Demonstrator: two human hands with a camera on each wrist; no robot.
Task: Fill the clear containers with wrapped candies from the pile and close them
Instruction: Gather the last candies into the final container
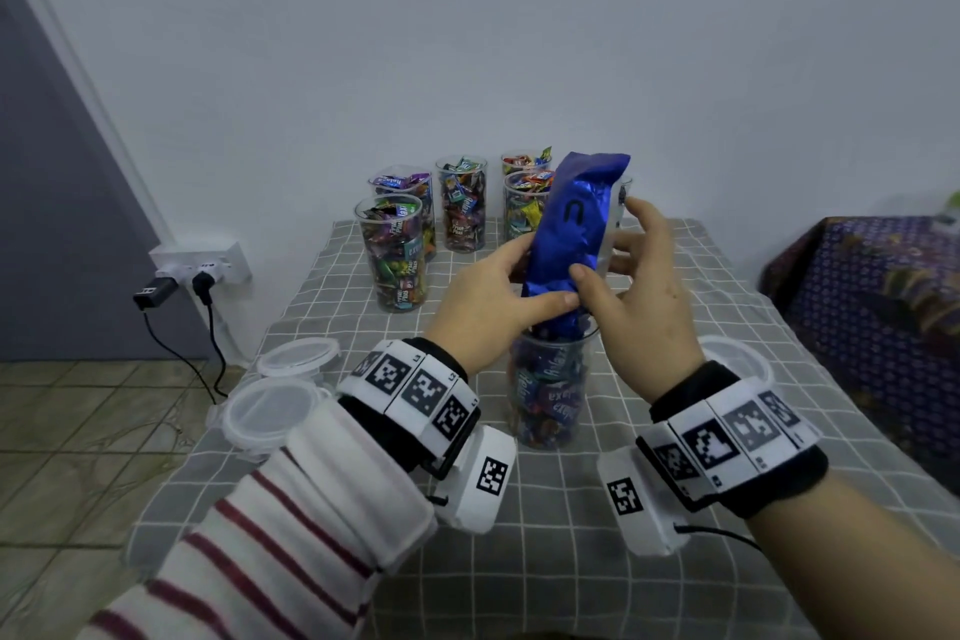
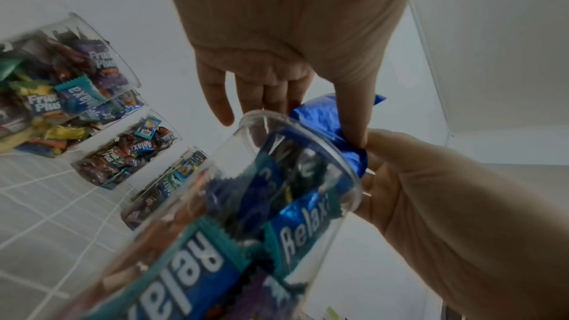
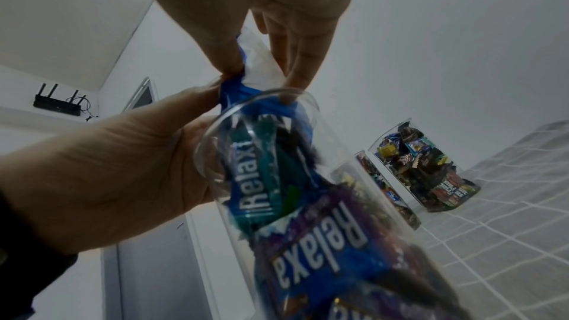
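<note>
Crinkled shiny blue bag upended over candy-filled container, both hands gripping it.

lids left of container, jars behind

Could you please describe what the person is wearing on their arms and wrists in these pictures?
The left arm wears a white sleeve with dark red stripes; the right forearm is bare. Each wrist carries a black band with white blocks printed with black square markers, plus a white camera box. Both hands are bare.
</note>
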